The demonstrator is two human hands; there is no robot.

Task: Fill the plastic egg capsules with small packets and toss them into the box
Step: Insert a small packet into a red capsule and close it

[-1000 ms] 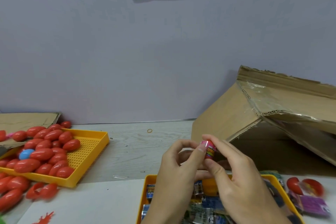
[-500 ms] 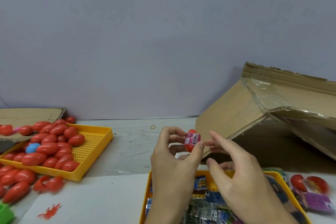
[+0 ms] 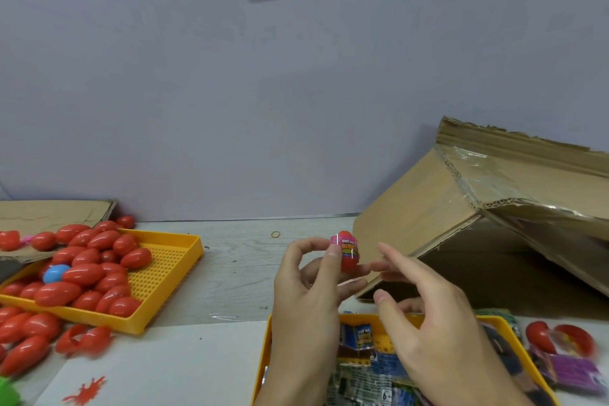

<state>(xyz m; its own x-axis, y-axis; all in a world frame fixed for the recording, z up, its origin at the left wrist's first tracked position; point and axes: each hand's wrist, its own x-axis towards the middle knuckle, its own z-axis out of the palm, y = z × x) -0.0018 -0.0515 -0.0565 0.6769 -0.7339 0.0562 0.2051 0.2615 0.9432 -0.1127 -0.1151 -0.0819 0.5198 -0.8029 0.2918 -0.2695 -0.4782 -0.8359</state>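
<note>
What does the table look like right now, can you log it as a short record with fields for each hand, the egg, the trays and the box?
left hand: pinches the red egg capsule with thumb and fingers
right hand: fingers relaxed, just right of the capsule, holding nothing
capsule: closed, with a pink printed band around it
left yellow tray: piled with red capsules, one blue capsule among them
near yellow tray: holds small packets, partly under the hands
cardboard box: on its side, opening facing the hands
rubber band: on the table behind the hands
</note>
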